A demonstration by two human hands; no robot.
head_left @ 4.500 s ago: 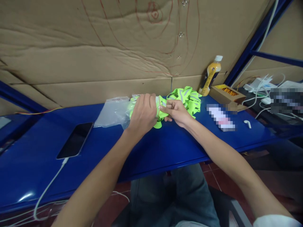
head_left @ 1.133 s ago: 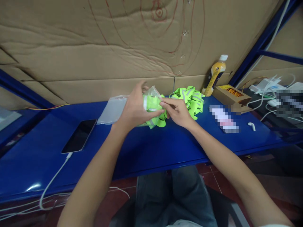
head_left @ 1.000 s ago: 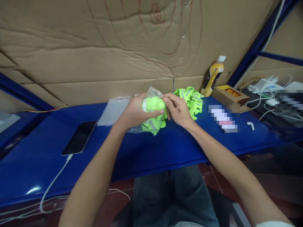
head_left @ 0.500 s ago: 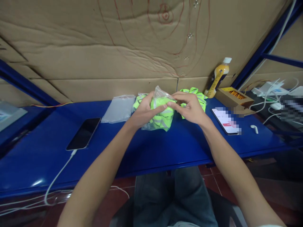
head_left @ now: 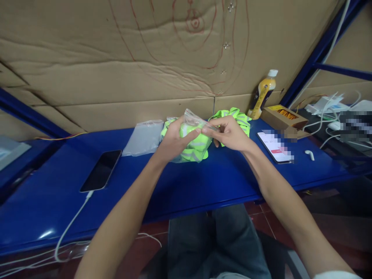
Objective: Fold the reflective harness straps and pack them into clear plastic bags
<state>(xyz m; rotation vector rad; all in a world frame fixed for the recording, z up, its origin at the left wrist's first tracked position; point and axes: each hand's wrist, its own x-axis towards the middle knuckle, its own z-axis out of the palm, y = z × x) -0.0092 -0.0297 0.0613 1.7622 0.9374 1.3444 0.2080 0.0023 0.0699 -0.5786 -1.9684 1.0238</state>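
One clear plastic bag (head_left: 194,117) is between the left hand (head_left: 173,140) and the right hand (head_left: 231,133), and a green striped bundle (head_left: 194,150), maybe a safety vest, looks to be inside it. A few seconds ago the left hand lay over the top of the bundle; now the top of the bag sticks up and leans toward the right hand. That seems to mean the cloth is mostly in and the work is now at the bag's top edge. The left hand is wrapped around the bag, thumb in front and pointing at the right hand, its other fingers mostly hidden behind. The right hand pinches the edge of the bag with thumb and finger. Both arms slant in over the blue surface (head_left: 200,186). Just left of the left hand is a flat plastic bag (head_left: 143,138). A green striped pile (head_left: 236,112) sits right behind the right hand.
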